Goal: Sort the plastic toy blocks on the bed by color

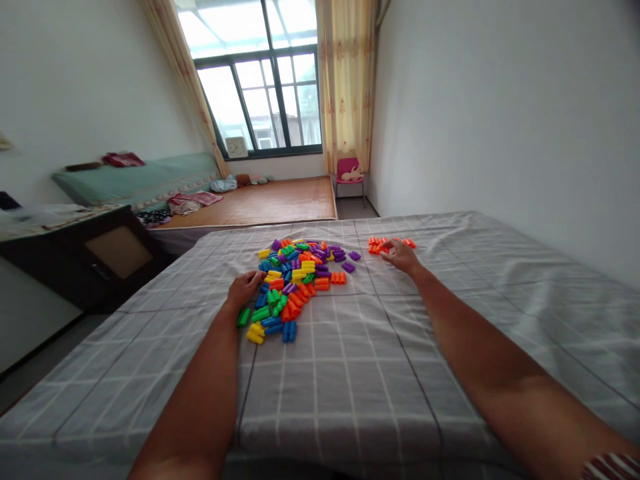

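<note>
Glare from window (255, 93), edges seemingly stretched

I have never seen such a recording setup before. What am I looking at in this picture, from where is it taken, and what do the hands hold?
There is no robot here: a person is using two bare hands. The one picture comes from a camera worn on the head, looking forward and down, so the forearms enter from the bottom and the right.

On the grey checked cloth lies a mixed pile of small plastic pieces: blue, green, yellow, orange and purple. To its right is a smaller, all-orange group.

The left hand is at the pile's left edge; the right hand is at the orange group. Whether either holds a piece is too small to tell.
</note>
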`<state>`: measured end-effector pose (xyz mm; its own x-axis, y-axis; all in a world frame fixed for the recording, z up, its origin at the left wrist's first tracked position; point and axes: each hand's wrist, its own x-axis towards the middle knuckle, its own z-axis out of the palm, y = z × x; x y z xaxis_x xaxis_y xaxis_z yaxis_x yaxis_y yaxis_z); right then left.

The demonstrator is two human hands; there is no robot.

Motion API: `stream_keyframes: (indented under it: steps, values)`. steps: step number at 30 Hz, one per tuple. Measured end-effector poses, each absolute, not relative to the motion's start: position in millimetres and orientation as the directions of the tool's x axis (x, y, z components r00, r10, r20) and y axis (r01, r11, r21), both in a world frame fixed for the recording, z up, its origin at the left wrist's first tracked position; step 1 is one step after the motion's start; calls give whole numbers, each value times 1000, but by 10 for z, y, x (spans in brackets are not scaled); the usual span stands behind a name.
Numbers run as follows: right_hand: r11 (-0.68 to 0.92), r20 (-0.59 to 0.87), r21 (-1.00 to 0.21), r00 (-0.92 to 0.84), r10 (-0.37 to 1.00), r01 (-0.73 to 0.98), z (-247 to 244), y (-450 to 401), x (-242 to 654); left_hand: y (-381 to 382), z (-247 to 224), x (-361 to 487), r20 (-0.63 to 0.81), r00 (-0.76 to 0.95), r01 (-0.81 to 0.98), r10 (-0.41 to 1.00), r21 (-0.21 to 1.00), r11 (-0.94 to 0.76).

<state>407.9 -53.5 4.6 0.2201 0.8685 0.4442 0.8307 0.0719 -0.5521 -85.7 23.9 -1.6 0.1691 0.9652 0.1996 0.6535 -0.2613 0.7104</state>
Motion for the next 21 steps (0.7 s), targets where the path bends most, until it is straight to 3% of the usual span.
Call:
stream_keyframes:
  steps: [5, 12, 21]
  values:
    - [78, 467, -525, 210, 859, 847, -205, -371, 4116, 209, 23, -850, 213, 169, 660, 962, 701, -271]
    - [180, 614, -477, 179, 769, 860, -333, -239, 4136, 189, 40, -846, 211, 179, 669, 961, 691, -276]
    - [119, 450, -438, 103, 887, 891, -328, -368, 4125, 195, 30, -851, 217, 171, 677, 961, 682, -275]
